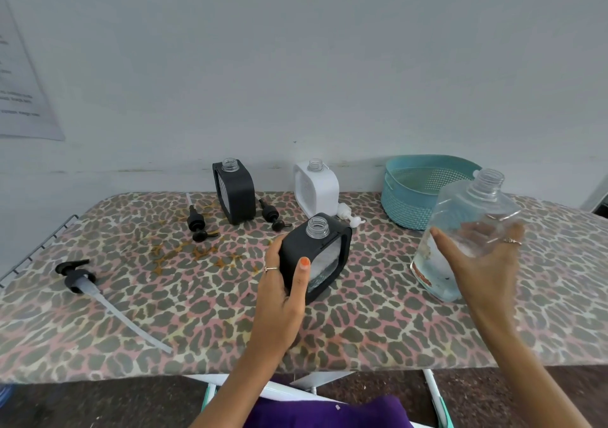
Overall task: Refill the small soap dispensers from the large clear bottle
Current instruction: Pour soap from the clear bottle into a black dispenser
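A: Hands?
B: Left hand [282, 283] grips the near black dispenser [317, 256], thumb across its front, cap off, standing on the leopard-print board [197, 312] at centre. Right hand [477, 256] wraps round the large clear bottle [460, 230], tilted w/ neck up-right, open top, a little liquid at its low end.
A: Other dispensers?
B: Far black dispenser [235, 192] and white dispenser [317, 189] upright at far edge, both uncapped. Two black pumps [197, 225] [274, 218] beside the far black one, white pump [350, 217] just right of the white one.
A: Rest?
B: Big pump w/ long tube [82, 279] lying near-left. Teal basket [418, 190] far right, behind the bottle.
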### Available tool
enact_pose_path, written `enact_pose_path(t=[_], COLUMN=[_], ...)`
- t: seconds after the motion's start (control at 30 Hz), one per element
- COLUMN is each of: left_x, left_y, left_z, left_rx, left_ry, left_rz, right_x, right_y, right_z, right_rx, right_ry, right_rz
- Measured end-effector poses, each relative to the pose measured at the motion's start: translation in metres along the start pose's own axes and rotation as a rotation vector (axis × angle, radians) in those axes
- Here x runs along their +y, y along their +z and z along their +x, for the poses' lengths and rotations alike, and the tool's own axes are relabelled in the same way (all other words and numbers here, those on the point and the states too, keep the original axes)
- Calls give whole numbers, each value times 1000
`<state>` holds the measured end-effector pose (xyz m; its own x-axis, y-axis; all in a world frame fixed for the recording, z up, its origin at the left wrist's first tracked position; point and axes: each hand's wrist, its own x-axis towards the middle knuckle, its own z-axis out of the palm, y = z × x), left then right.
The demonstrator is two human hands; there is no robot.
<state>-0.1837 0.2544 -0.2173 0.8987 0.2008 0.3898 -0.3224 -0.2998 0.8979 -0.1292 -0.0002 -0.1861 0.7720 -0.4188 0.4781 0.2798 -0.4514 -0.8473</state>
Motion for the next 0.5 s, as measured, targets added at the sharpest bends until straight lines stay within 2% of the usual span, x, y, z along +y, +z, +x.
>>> enact_pose_path(t=[0.27,0.33,0.43,0.5], left_x=[9,8,8,9], left_y=[-1,-1,-1,-1], left_z=[0,0,0,1], left_rx=[3,-15,-5,20], left_ry=[8,4,10,13], left_rz=[-4,-29,-8,35], right_x=[-8,-11,-24,-39], right_y=[0,-1,-1,5], right_z=[-9,-17,-30,-39], right_rx=[-3,60,234,200], right_ry=[18,-9,-317,-504], right_rz=[-26,-59,-170,-187])
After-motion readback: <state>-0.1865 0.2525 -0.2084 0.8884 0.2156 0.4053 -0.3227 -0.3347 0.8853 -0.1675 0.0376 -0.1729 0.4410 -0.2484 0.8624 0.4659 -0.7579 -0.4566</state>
